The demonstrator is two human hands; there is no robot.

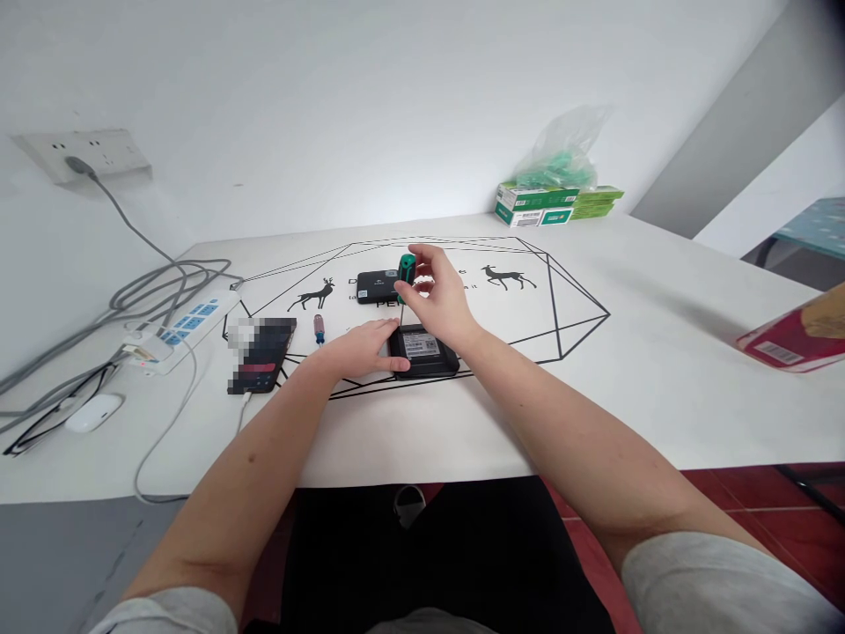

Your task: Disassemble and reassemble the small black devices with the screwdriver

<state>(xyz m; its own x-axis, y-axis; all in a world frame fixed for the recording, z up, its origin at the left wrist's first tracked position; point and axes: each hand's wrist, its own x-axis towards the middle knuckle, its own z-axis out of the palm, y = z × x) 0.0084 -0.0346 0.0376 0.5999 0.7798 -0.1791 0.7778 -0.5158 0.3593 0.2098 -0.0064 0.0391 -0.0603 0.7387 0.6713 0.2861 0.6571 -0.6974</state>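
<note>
My right hand (441,295) grips a screwdriver with a green handle (406,268), held upright with its thin shaft pointing down onto a small black device (426,353) that carries a white label. My left hand (363,346) rests on the table against the device's left edge, fingers pressed to it. A second black device (376,286) lies just behind. A small screwdriver with a red and blue handle (319,328) lies on the table to the left of my left hand.
A phone (262,355) with a cable lies left of the devices. A white power strip (185,328), grey cables and a white mouse (94,411) sit at far left. Green boxes (538,205) and a plastic bag stand at the back, a red package (796,339) at right.
</note>
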